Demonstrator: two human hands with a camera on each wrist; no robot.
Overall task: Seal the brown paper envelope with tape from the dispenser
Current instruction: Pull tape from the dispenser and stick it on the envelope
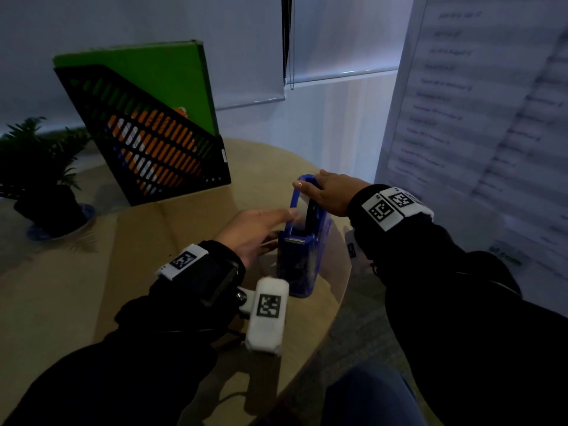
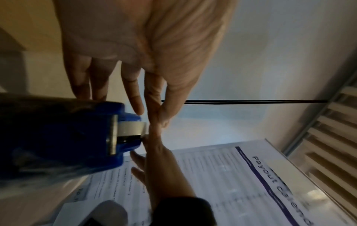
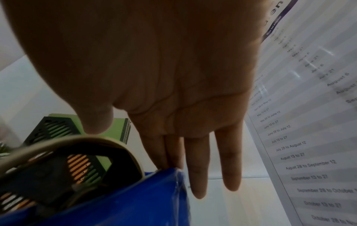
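Note:
A blue tape dispenser (image 1: pixel 302 256) stands on the round wooden table (image 1: pixel 55 302), near its right edge. My right hand (image 1: pixel 309 186) rests flat on the dispenser's top (image 3: pixel 135 198) with straight fingers, the thumb touching the tape roll (image 3: pixel 108 142). My left hand (image 1: pixel 285 215) reaches in from the left. Its thumb and index finger (image 2: pixel 159 122) pinch together at the free end of the tape (image 2: pixel 132 129), just past the metal cutter (image 2: pixel 112 134). The brown paper envelope (image 1: pixel 147 241) lies flat on the table under my left forearm.
A black mesh file holder (image 1: pixel 147 139) with a green folder (image 1: pixel 147 72) stands at the back of the table. A potted plant (image 1: pixel 40 167) sits at the far left. A printed calendar sheet (image 1: pixel 479 118) hangs close on the right.

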